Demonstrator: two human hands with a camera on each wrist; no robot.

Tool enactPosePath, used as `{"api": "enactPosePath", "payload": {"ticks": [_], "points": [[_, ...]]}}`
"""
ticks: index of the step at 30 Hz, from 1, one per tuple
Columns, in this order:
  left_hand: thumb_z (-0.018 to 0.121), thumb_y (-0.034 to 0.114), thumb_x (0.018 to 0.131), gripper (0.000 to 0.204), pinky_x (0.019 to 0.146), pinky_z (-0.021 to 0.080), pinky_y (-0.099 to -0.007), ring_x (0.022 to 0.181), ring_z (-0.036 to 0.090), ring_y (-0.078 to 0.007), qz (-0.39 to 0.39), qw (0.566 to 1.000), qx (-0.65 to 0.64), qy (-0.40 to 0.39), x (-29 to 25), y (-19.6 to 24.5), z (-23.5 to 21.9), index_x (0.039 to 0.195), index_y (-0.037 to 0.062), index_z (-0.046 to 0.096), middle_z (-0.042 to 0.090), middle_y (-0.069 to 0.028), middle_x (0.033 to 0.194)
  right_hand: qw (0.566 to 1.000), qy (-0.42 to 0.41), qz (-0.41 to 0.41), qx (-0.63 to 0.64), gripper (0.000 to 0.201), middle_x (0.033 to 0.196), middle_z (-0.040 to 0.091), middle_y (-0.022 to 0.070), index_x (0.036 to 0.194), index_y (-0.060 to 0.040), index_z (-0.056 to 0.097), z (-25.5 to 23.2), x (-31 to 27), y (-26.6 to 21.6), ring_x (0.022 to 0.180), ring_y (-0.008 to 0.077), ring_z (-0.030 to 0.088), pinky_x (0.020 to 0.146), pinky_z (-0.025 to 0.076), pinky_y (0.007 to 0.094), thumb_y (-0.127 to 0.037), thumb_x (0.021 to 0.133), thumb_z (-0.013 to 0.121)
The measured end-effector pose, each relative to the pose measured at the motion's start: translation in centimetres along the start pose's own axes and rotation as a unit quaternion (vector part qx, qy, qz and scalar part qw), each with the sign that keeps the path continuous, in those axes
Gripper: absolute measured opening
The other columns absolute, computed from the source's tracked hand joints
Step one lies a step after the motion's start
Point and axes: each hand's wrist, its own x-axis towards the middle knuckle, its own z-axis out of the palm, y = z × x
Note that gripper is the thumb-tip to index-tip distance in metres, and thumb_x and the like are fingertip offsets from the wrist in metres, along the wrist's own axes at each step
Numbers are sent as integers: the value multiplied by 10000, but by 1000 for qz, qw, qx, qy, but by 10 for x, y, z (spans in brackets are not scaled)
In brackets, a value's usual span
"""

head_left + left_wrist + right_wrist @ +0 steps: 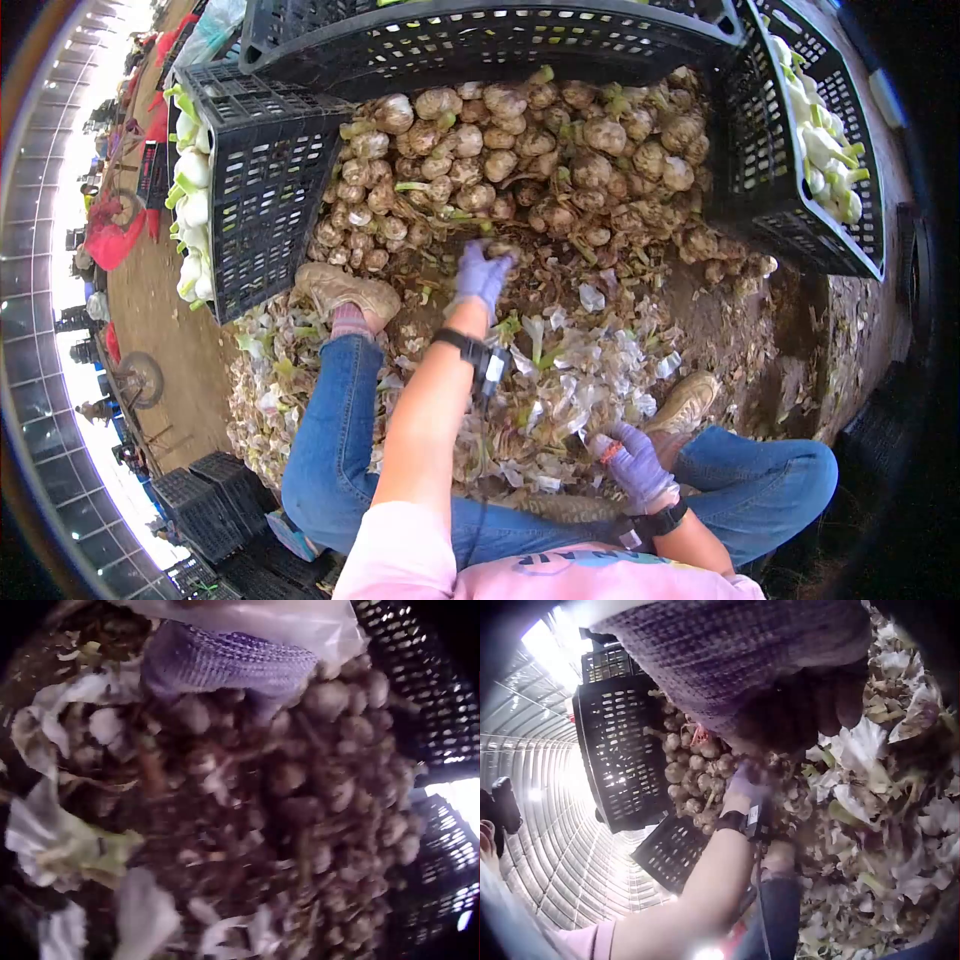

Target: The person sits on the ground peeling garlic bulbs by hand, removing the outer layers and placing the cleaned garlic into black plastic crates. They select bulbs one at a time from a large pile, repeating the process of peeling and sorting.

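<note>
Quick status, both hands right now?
Left hand: at the garlic bulbs; whether it holds one cannot be told.
Right hand: cannot be told; too dark in its wrist view.

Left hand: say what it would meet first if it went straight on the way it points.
The left hand would likely meet the heap of garlic bulbs just ahead, though depth is unclear.

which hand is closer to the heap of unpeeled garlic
Left. The left hand is at the near edge of the garlic heap; the right hand is farther back, near the right shoe.
</note>
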Motion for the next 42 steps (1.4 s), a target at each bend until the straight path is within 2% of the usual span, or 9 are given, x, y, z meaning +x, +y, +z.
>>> {"api": "enactPosePath", "payload": {"ticks": [3, 6, 9, 11, 17, 21, 31, 37, 42], "points": [[683, 4, 735, 463, 849, 453, -255, 983, 543, -162, 95, 963, -181, -175, -93, 52, 17, 1150, 65, 486, 572, -59, 1077, 982, 57, -104, 144, 217, 911, 603, 49, 998, -5, 609, 11, -10, -7, 819, 115, 529, 720, 432, 255, -176, 865, 587], [735, 98, 721, 515, 780, 510, -297, 954, 584, -188, 128, 925, -223, -280, -166, 75, 18, 1145, 64, 445, 555, -104, 1077, 972, 88, -179, 125, 215, 944, 589, 33, 1031, -20, 600, 5, -14, 16, 864, 104, 529, 745, 428, 237, -151, 862, 588], [770, 156, 691, 504, 800, 474, -259, 909, 552, -145, 128, 939, -137, -288, -243, 110, 8, 1075, 77, 453, 545, -82, 1046, 958, 66, -225, 164, 260, 961, 576, 28, 1079, -13, 568, 7, -34, -29, 866, 95, 524, 755, 433, 239, -135, 851, 590], [778, 129, 681, 517, 824, 461, -270, 970, 522, -147, 263, 941, 60, -203, -272, 106, 1, 1076, 64, 452, 502, -62, 1079, 958, 74, -212, 177, 292, 982, 579, 34, 1105, 0, 553, 10, -48, -45, 878, 105, 532, 767, 439, 246, -144, 853, 587], [801, 60, 612, 652, 828, 467, -328, 940, 570, -193, 374, 907, 120, -151, -340, 99, -10, 1173, 38, 470, 566, -91, 1040, 943, 30, -252, 213, 374, 1020, 593, 50, 1143, 0, 535, 21, -96, -67, 900, 105, 557, 761, 467, 245, -204, 843, 627], [791, 13, 570, 618, 837, 470, -328, 966, 588, -274, 527, 813, 212, -131, -365, 102, -17, 1129, 38, 529, 584, -138, 1066, 939, -1, -251, 235, 330, 883, 629, 16, 1055, -28, 588, 30, -111, -69, 777, 80, 584, 665, 465, 217, -272, 839, 639], [748, -20, 660, 615, 900, 444, -330, 1081, 523, -208, 404, 883, -18, -238, -388, 78, -16, 1201, 58, 467, 547, -112, 1159, 942, -60, -261, 201, 263, 885, 650, 43, 1015, -9, 629, 20, -141, -70, 786, 109, 609, 680, 490, 234, -185, 821, 655], [745, 229, 743, 589, 857, 467, -284, 1050, 531, -180, 155, 916, -208, -307, -399, 76, -11, 1226, 73, 446, 544, -79, 1133, 974, -71, -175, 127, 265, 867, 654, 42, 1003, -8, 637, 7, -143, -74, 785, 96, 596, 677, 482, 245, -138, 779, 691], [770, 435, 666, 738, 685, 507, -246, 837, 585, -143, 18, 912, -274, -305, -393, 65, -9, 1219, 70, 444, 551, -41, 1044, 952, -89, -264, 129, 292, 895, 648, 36, 998, -15, 631, 7, -136, -66, 795, 101, 593, 700, 482, 242, -142, 752, 722]]}}
